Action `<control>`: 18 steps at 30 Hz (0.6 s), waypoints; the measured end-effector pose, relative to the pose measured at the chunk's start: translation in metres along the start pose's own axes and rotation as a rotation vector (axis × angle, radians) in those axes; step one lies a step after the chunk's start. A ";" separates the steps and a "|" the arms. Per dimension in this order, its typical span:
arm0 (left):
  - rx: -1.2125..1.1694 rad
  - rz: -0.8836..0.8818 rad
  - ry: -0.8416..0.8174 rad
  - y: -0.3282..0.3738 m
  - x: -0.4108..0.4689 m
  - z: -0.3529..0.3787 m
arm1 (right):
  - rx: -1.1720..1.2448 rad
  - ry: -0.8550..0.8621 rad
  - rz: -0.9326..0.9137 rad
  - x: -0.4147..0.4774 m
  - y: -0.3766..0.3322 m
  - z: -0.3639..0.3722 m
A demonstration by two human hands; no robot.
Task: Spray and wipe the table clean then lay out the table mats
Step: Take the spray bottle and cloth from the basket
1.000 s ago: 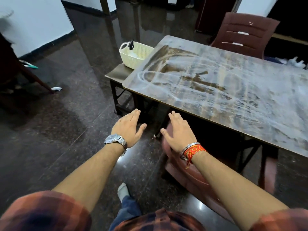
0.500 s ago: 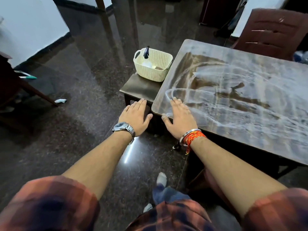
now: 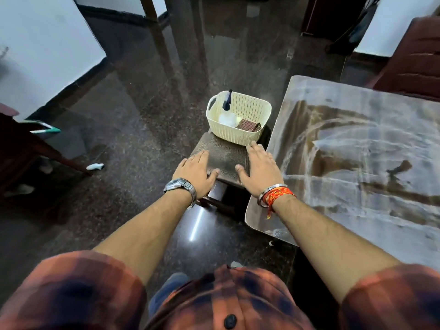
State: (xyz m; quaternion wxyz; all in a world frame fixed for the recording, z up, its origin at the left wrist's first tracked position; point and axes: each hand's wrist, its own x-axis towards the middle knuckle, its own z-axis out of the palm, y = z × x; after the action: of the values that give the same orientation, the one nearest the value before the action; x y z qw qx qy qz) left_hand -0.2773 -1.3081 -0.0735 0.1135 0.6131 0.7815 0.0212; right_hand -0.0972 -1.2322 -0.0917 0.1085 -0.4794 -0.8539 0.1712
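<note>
While standing at the near left corner of the table (image 3: 357, 144), stretching both bare forearms out over a low stool (image 3: 226, 157) with a dark woven top, just left of the table. Holding the left hand (image 3: 196, 171) flat at the stool's near left edge, fingers straight and together, gripping nothing. Holding the right hand (image 3: 260, 170) flat over the stool's right side, fingers slightly spread, empty too, fingertips coming close to the near wall of a cream basket (image 3: 235, 135). Not showing whether the palms are touching the stool top or hovering just above it. Seeing inside the basket, on the stool's far end, a spray bottle (image 3: 227, 103) standing at the far left and folded brown table mats (image 3: 248, 126) lying at the right. Facing a tabletop smeared with white streaks over brown. Wearing a watch (image 3: 179, 184) on the left wrist.
</note>
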 end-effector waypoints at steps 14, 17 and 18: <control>-0.036 0.180 -0.185 -0.054 0.205 0.018 | -0.014 0.017 0.333 0.158 0.013 0.046; -0.055 0.208 -0.241 -0.065 0.251 0.014 | -0.008 0.028 0.412 0.195 0.011 0.056; -0.071 0.214 -0.265 -0.067 0.263 0.015 | -0.006 0.029 0.434 0.203 0.012 0.059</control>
State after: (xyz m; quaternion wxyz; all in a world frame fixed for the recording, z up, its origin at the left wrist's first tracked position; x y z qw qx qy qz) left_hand -0.3965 -1.0726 -0.1399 0.2342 0.6857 0.6888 -0.0201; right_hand -0.2135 -1.0642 -0.1461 0.0801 -0.6546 -0.7296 0.1812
